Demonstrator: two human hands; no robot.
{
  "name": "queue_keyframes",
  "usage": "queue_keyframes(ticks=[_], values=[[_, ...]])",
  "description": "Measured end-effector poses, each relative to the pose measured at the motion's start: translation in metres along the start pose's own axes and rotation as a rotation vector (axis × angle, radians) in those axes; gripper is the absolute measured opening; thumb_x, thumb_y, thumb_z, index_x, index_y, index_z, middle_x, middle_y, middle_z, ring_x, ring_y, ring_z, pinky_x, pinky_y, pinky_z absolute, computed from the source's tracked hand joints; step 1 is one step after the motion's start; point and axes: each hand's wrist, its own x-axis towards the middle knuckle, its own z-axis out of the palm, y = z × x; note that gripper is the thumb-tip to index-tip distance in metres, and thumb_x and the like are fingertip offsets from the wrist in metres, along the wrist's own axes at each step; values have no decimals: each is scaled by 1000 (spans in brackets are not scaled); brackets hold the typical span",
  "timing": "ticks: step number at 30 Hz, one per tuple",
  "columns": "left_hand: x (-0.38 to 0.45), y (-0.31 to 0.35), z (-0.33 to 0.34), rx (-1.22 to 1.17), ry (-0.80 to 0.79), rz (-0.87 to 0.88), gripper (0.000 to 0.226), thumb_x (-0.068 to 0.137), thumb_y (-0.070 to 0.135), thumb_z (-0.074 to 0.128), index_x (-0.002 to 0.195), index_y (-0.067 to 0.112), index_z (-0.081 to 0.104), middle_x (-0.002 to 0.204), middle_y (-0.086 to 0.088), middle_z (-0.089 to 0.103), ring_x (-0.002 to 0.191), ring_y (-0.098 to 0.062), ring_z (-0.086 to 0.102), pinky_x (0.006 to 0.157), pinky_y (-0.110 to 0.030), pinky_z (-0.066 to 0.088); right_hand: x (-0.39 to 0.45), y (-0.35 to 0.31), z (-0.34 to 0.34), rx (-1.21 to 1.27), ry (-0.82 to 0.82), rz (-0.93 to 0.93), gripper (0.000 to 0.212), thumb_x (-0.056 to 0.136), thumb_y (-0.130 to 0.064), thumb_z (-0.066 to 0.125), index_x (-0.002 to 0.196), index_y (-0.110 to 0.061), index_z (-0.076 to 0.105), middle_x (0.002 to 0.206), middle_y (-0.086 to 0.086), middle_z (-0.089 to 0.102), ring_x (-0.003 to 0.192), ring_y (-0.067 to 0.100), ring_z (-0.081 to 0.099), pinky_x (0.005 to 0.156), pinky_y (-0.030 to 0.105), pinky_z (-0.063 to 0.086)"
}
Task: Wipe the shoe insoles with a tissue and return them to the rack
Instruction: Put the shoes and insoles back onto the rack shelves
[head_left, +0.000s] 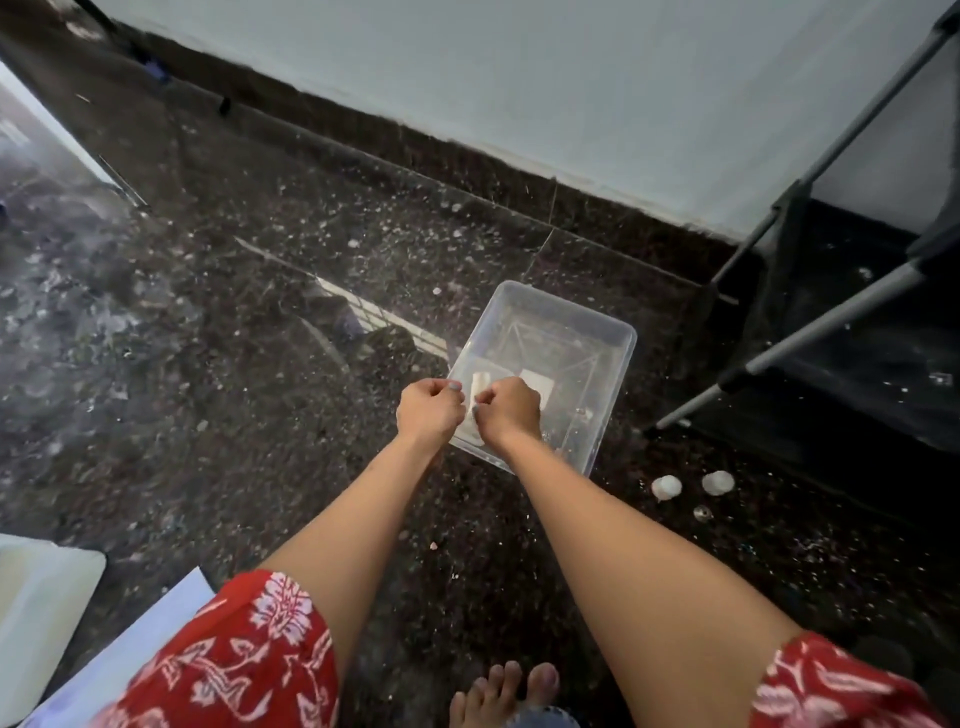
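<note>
We had both hands fisted over the near-left corner of the clear bin (613, 332): left hand (428, 413) and right hand (511, 410) each pinched the white tissue (477, 387) between them. Tissue's long axis unclear. Open floor (234, 364) lay left; rack (810, 291) stood right.

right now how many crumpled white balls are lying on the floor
2: both lie on the dark floor right of the clear tub, one ball nearer it, the other ball nearer the rack. More may be hidden.
</note>
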Motion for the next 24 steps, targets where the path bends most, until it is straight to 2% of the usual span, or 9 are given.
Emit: queue_keyframes(ticks=[2,4,6,9,12,14,17,21,24], values=[[4,-1,2,37,8,-9,14,61,26,53,72,22,60,89,-14,70,91,-33,66,91,-48,52,3,-2,3,-83,-64,-32,11,83,-4,54,74,-10,55,97,22,62,91,35,57,64,27,32],[9,-4,2,67,14,-14,9,66,21,52,72,24,58,97,-17,70,100,-37,65,92,-47,51,4,-1,5,-151,-141,-49,8,87,-6,51,91,-5,57,116,23,59,107,36,55,70,30,37],[4,-2,1,99,28,-24,12,65,19,49,73,23,58,100,-19,69,102,-39,63,92,-49,51,5,0,6,-194,-190,-46,20,89,-7,50,105,1,58,124,21,55,109,34,53,75,31,38],[-6,-3,1,184,46,-35,11,74,15,51,76,16,62,100,-21,69,101,-38,63,91,-47,51,1,-2,-1,-170,-184,-25,13,86,-5,49,96,-2,58,119,20,58,94,29,54,68,27,34],[-29,3,6,269,34,-58,28,76,18,51,91,3,69,101,-22,69,99,-38,64,90,-45,52,-15,-4,-32,-148,-134,4,23,86,-8,51,106,2,61,113,19,62,103,34,58,66,26,37],[-52,13,14,326,24,-59,30,81,17,52,97,-3,68,102,-24,68,98,-39,64,89,-44,53,-28,-6,-60,-144,-102,-6,20,88,-11,50,102,-1,62,105,18,63,97,32,60,66,27,37],[-102,37,35,373,-76,12,26,90,8,48,103,-10,62,103,-25,65,106,-41,60,90,-44,48,-57,-2,-111,-155,-61,-61,15,90,-14,45,79,-8,54,85,13,58,80,26,53,64,27,35],[-169,63,67,480,-219,127,30,90,12,50,107,-9,63,113,-29,63,111,-41,58,89,-46,49,-114,11,-184,-72,57,-71,34,87,-12,49,53,-13,51,66,6,57,74,25,54,63,28,37],[-229,87,90,522,-292,211,30,89,16,56,106,-8,63,112,-29,63,107,-41,60,76,-44,52,-167,20,-240,9,122,-82,21,84,-16,57,69,-7,69,81,11,70,82,26,65,74,35,51]])
